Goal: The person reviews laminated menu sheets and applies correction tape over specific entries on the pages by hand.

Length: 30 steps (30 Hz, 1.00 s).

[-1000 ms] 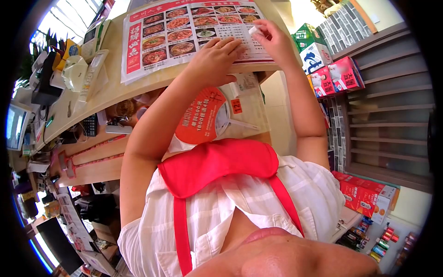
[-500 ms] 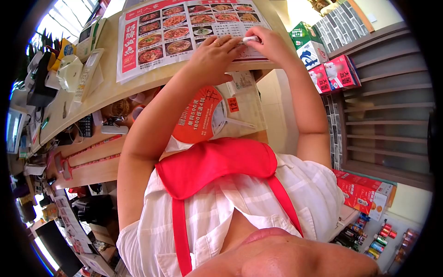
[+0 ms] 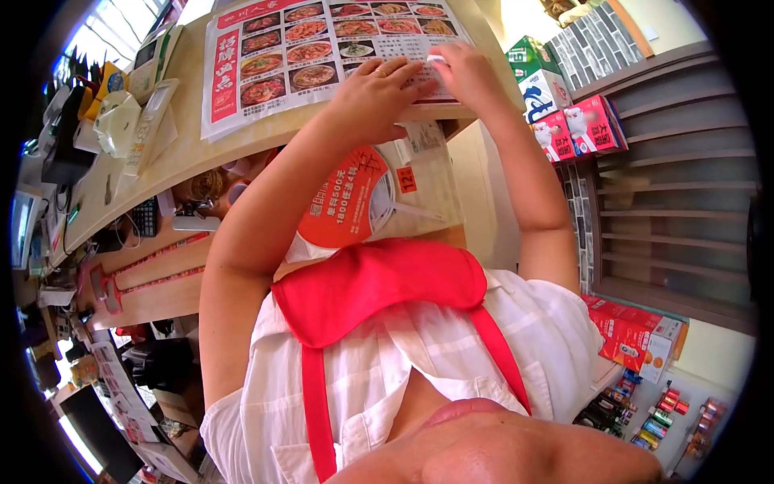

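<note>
A laminated-looking menu sheet (image 3: 224, 81) with red borders and rows of food photos lies on the wooden counter (image 3: 189, 157). My left hand (image 3: 377, 90) rests flat on its lower right part, fingers stretched and a ring on one. Beside it, over the sheet's right side, my right hand (image 3: 468, 74) is closed around a small white wad (image 3: 436, 59). Only a bit of the wad shows, so its material cannot be made out. The fingertips of both hands are close together, and they cover some of the printing.
On a lower shelf under the counter lies a round red fan (image 3: 343, 206) with a white handle. Desk items and a white dispenser-like object (image 3: 118, 125) crowd the counter's left. Stacked cartons (image 3: 592, 127) stand at right, before a slatted wooden panel (image 3: 677, 177).
My right hand has shifted slightly away from me and to the right with the white wad. My left hand stays on the menu, nearly in place.
</note>
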Tool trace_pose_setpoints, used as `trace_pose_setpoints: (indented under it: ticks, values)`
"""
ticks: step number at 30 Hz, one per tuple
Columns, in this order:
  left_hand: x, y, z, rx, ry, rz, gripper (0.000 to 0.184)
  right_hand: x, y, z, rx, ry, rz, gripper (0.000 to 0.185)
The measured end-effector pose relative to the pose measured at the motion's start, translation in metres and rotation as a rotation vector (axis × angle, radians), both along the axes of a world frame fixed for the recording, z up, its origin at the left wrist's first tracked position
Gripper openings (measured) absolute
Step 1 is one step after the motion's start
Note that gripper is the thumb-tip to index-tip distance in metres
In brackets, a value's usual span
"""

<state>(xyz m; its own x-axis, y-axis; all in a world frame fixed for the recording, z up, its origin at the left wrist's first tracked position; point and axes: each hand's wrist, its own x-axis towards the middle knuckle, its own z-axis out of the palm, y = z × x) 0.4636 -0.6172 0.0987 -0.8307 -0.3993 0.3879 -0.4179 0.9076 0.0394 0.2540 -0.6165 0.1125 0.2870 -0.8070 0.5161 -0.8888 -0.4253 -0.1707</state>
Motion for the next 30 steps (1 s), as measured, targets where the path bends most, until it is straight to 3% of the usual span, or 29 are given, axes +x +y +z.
trace_pose_setpoints:
  ticks: [3, 6, 9, 15, 18, 21, 27, 30]
  values:
    - [0.000, -0.002, -0.004, -0.045, 0.033, 0.017, 0.076, 0.000, 0.008, 0.008, 0.181, -0.045, 0.026, 0.015]
    - [0.000, -0.001, -0.007, -0.078, 0.055, 0.019, 0.074, 0.003, -0.002, -0.002, -0.013, -0.047, 0.017, 0.016]
    - [-0.001, -0.003, -0.008, -0.083, 0.051, 0.021, 0.074, 0.003, 0.005, 0.003, 0.141, -0.077, -0.014, 0.019]
    - [-0.001, -0.001, -0.004, -0.068, 0.035, 0.017, 0.073, 0.002, -0.004, -0.004, 0.013, -0.034, -0.004, 0.019]
    - [-0.001, -0.003, -0.007, -0.088, 0.051, 0.016, 0.073, 0.001, 0.006, 0.007, 0.171, -0.022, -0.003, 0.019]
    - [0.000, -0.002, -0.005, -0.078, 0.041, 0.023, 0.075, 0.000, -0.008, -0.001, 0.086, -0.001, 0.004, 0.019]
    - [0.000, -0.005, -0.005, -0.065, 0.036, 0.020, 0.076, 0.005, 0.008, 0.010, 0.164, 0.021, 0.042, 0.018]
    - [0.000, 0.000, -0.005, -0.055, 0.029, 0.009, 0.075, 0.005, -0.006, 0.002, 0.049, -0.023, 0.009, 0.018]
